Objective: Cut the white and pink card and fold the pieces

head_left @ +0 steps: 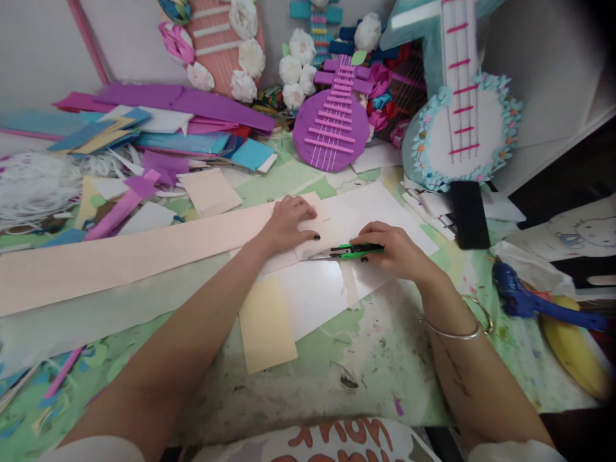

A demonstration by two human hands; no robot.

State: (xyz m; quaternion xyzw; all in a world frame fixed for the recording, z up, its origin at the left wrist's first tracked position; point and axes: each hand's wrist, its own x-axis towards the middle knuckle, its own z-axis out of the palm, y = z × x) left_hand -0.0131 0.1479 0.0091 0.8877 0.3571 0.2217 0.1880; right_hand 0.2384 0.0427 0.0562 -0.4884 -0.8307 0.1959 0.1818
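Observation:
My right hand point(397, 249) grips a green and black utility knife point(356, 251), its blade pointing left and lying along the near edge of a pale peach foam strip point(168, 247). With fingers spread, my left hand point(291, 224) presses flat on that strip, just left of the blade tip. The long strip runs off to the left edge of the view. Beneath its right end lies a white sheet point(380, 212), set at a slant. A small cream piece point(269, 327) overlaps the sheet's near left side.
Colored foam scraps point(183, 128) pile up at the back left beside white string point(38, 186). A purple paper lute point(332, 128) and a light-blue one point(462, 128) stand behind. At right are a black phone point(469, 215), a blue glue gun point(539, 298) and yellow tape point(577, 353).

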